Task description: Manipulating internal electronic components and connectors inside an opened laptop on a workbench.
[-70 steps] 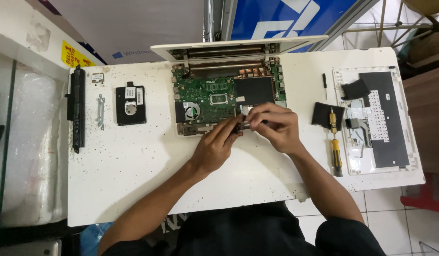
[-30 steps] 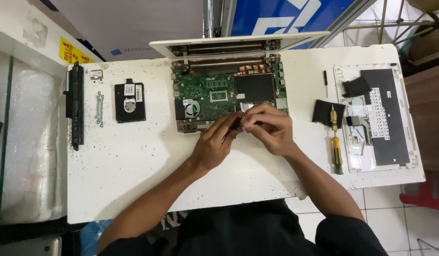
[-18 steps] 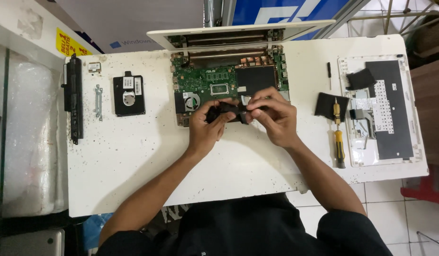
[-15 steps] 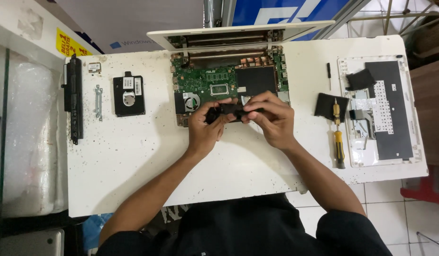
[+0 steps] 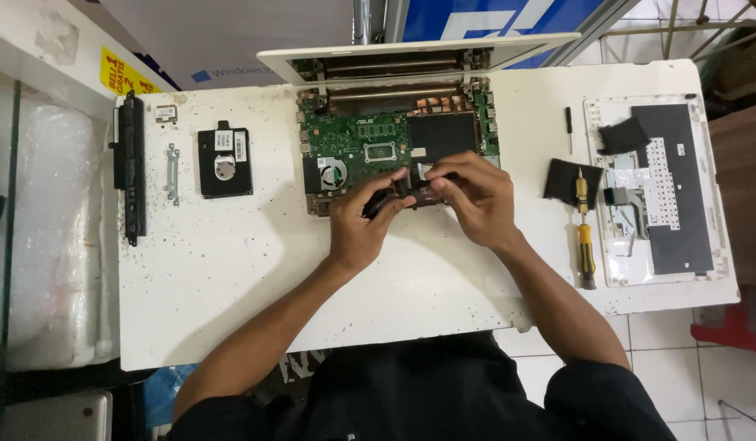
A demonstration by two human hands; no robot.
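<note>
An opened white laptop base with a green motherboard [image 5: 370, 145] and a small fan lies at the far middle of the white table [image 5: 231, 278]. My left hand [image 5: 360, 224] and my right hand [image 5: 476, 200] meet at the board's near edge. Together they grip a small black part [image 5: 398, 194], lifted a little above the board. My fingers hide most of that part.
Left of the laptop lie a black hard drive [image 5: 224, 161], a metal bracket [image 5: 172, 172], a long black battery [image 5: 133, 167] and a small chip. To the right are a yellow-handled screwdriver [image 5: 584, 237], a black pad [image 5: 562, 180], a thin black tool and an upturned keyboard cover [image 5: 660, 188].
The black part has come up off the board's near edge between my hands, and both hands have drawn slightly toward me. The view also shifted a little.
</note>
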